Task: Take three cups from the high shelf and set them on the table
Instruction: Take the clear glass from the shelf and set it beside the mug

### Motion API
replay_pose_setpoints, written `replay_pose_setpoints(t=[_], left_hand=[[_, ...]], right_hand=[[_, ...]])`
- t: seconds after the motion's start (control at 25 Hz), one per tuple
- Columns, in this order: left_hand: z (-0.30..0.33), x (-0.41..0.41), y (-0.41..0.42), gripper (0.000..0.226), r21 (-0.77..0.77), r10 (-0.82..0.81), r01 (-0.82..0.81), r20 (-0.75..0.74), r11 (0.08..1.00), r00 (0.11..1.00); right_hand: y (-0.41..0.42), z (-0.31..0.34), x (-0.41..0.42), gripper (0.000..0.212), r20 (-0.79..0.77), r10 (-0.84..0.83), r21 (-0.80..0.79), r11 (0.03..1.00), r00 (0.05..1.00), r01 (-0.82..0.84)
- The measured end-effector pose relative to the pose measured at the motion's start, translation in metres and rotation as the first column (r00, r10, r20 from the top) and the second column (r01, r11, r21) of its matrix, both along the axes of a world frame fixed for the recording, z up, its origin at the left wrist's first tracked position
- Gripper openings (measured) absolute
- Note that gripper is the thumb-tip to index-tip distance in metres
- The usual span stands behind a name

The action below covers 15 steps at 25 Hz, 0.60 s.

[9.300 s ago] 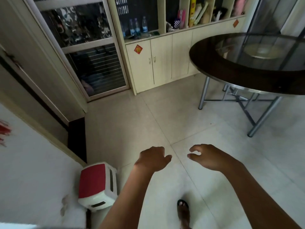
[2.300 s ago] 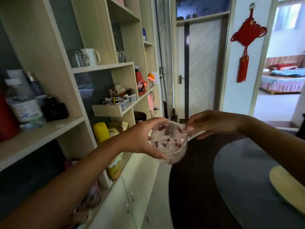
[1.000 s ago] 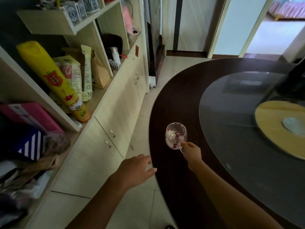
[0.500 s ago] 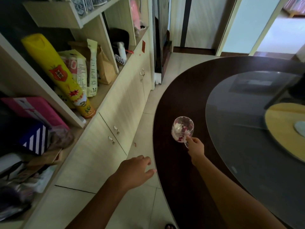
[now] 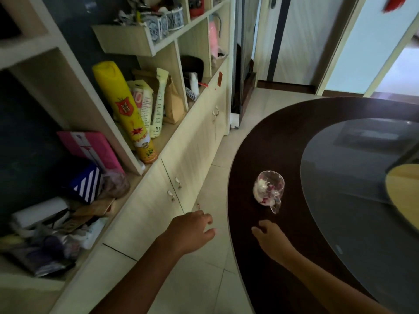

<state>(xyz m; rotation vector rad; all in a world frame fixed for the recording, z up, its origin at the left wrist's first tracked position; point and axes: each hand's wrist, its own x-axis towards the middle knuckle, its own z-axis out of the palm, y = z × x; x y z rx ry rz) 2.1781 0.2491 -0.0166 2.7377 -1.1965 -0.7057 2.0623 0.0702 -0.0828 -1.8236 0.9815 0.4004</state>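
A clear glass cup (image 5: 269,189) with a pink and white flower pattern and a handle stands upright on the dark round table (image 5: 267,141), near its left edge. My right hand (image 5: 271,237) hovers just short of the cup, off the handle, fingers loosely apart and holding nothing. My left hand (image 5: 192,231) hangs over the tiled floor between the cabinet and the table, fingers spread, empty. The high shelf with the other cups is out of view.
A shelf unit (image 5: 127,137) on the left holds a yellow spray can (image 5: 127,109), paper bags and a pink box (image 5: 90,148). A grey glass turntable (image 5: 353,177) covers the table's middle. A narrow strip of floor (image 5: 215,168) runs between cabinet and table.
My right hand has let go of the cup's handle and drawn back towards me; the cup now stands alone on the table. The view has tilted up slightly.
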Motion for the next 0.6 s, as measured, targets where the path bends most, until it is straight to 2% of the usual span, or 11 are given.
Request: replay_pose_setpoints(t=[0.12, 0.24, 0.44, 0.56, 0.6], left_hand=[[0.022, 0.009, 0.02, 0.046, 0.0, 0.047, -0.047, 0.073, 0.999, 0.996], [0.062, 0.023, 0.046, 0.047, -0.007, 0.098, -0.099, 0.166, 0.995, 0.981], [0.178, 0.045, 0.113, 0.036, -0.112, 0.227, -0.198, 0.435, 0.974, 0.871], [0.258, 0.046, 0.151, 0.036, -0.19, 0.299, -0.231, 0.624, 0.954, 0.722], [0.286, 0.045, 0.166, 0.037, -0.219, 0.322, -0.237, 0.698, 0.947, 0.64]], right_hand=[[0.026, 0.046, 0.015, 0.036, 0.045, 0.355, -0.207, 0.918, 0.934, -0.339], [0.044, 0.101, 0.047, 0.045, 0.099, 0.536, -0.358, 0.805, 0.839, -0.472], [0.091, 0.225, 0.108, 0.048, 0.243, 0.743, -0.548, 0.636, 0.624, -0.544], [0.125, 0.307, 0.129, 0.039, 0.349, 0.811, -0.651, 0.571, 0.47, -0.501], [0.139, 0.336, 0.135, 0.036, 0.392, 0.823, -0.679, 0.56, 0.411, -0.474]])
